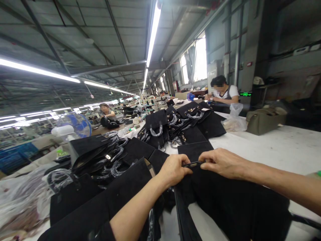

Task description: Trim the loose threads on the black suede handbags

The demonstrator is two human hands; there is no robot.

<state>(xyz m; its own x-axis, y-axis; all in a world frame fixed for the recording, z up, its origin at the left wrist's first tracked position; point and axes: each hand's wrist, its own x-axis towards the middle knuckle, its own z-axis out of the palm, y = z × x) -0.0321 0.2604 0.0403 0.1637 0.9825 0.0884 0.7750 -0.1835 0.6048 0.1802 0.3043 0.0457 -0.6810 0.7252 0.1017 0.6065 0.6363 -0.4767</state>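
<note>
The black bag (235, 197) lies right in front of the person, over the near part of the white surface (283, 144), its upper edge (192, 164) raised toward the middle of the view. The left hand (175, 168) has thumb and forefinger pinched on that edge, and the right hand (218, 162) pinches it just beside, so a short stretch shows between the two. A light, even pinch from both sides would probably serve best here, with the edge level and drawn straight so that the cloth does not pucker; the fingertips look well placed for feeling along the rim. The loose body of the bag seems likely to drag on the grip, so letting the surface bear its weight would help. Beyond the hands is a heap of other black bags (156, 120), many with handles (156, 131) in clear wrap, and more lie by the left forearm. An olive bag (263, 120) stands farther right, beside a clear plastic bag (235, 117). A co-worker (225, 92) sits past them, and a blue fan (81, 125) stands to the left
</note>
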